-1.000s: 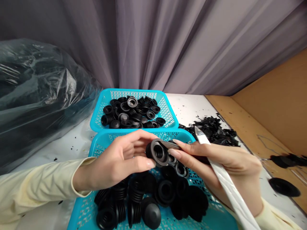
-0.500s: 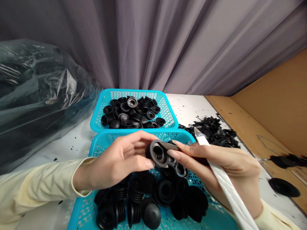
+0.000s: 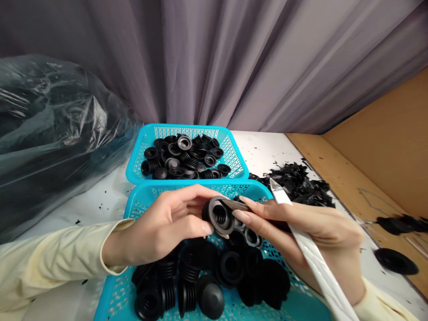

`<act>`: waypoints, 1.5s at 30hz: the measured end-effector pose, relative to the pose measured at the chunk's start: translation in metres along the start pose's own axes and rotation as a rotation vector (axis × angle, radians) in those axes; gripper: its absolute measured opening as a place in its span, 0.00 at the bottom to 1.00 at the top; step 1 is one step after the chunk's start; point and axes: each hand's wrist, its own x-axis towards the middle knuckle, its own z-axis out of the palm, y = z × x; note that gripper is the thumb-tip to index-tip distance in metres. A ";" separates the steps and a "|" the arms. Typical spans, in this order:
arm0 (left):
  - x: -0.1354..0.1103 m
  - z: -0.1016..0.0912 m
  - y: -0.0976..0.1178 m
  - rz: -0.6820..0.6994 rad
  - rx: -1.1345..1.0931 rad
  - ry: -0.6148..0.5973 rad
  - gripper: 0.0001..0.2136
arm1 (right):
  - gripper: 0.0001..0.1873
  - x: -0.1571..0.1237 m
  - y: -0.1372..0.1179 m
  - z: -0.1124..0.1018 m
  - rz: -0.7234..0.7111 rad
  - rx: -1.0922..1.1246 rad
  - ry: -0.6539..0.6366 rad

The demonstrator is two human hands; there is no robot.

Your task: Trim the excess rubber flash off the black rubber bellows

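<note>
My left hand (image 3: 167, 225) is closed around a black ribbed rubber bellows (image 3: 219, 216), its round flanged opening turned towards my right hand. Between the thumb and fingers of my right hand (image 3: 310, 229) is a slim tapered metal tool that looks like tweezers (image 3: 236, 204), its tip touching the bellows' rim. A white-wrapped blade (image 3: 309, 245) with a pointed metal tip also lies across this hand, held against the fingers. Beneath both hands stands a near blue basket (image 3: 115, 285) with several black bellows (image 3: 210, 296) in it.
A far blue basket (image 3: 239, 156) holds more black bellows. Black rubber scraps (image 3: 297, 183) are heaped to the right on the white table (image 3: 262, 145). A clear plastic bag (image 3: 60, 129) of dark parts bulges at left. A black round piece (image 3: 396, 261) lies at far right.
The bellows in my left hand has turned slightly, and a thin strip along its rim looks different. My right hand and its tools have barely moved.
</note>
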 end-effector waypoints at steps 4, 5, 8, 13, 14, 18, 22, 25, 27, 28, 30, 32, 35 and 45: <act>0.000 0.000 0.000 0.001 -0.005 -0.019 0.14 | 0.03 0.000 0.000 0.000 -0.012 0.002 0.010; 0.000 0.000 0.000 -0.002 -0.011 -0.023 0.14 | 0.04 -0.001 0.000 0.000 -0.014 0.001 0.009; 0.000 0.000 0.000 -0.019 -0.048 -0.025 0.14 | 0.04 -0.002 -0.001 0.000 -0.020 0.002 0.005; 0.000 0.000 0.002 -0.040 -0.050 -0.010 0.15 | 0.06 -0.003 -0.002 0.000 -0.013 0.020 0.000; 0.000 0.000 0.003 -0.039 -0.044 -0.011 0.16 | 0.06 -0.003 -0.002 0.001 -0.015 0.015 0.008; 0.000 0.000 0.004 -0.033 -0.020 -0.019 0.17 | 0.04 -0.002 -0.003 0.002 -0.044 -0.042 0.035; 0.000 -0.001 0.005 -0.026 -0.012 -0.034 0.17 | 0.06 -0.003 -0.005 0.004 -0.064 -0.060 0.034; 0.000 -0.001 0.005 -0.041 -0.014 -0.042 0.18 | 0.04 -0.004 -0.006 0.005 -0.052 -0.077 0.071; 0.000 0.000 0.006 -0.054 -0.015 -0.033 0.18 | 0.04 -0.004 -0.006 0.006 -0.064 -0.082 0.073; 0.000 0.000 0.006 -0.056 -0.015 -0.031 0.18 | 0.04 -0.005 -0.006 0.006 -0.071 -0.083 0.075; 0.000 0.000 0.006 -0.059 -0.020 -0.026 0.18 | 0.04 -0.004 -0.006 0.005 -0.076 -0.083 0.074; 0.000 0.001 0.006 -0.069 -0.020 -0.024 0.18 | 0.04 -0.004 -0.006 0.004 -0.074 -0.084 0.065; 0.000 0.001 0.006 -0.093 -0.016 -0.006 0.18 | 0.04 -0.004 -0.007 0.003 -0.073 -0.086 0.056; 0.000 0.001 0.005 -0.082 0.062 -0.044 0.19 | 0.05 -0.005 -0.008 0.006 -0.069 -0.075 0.076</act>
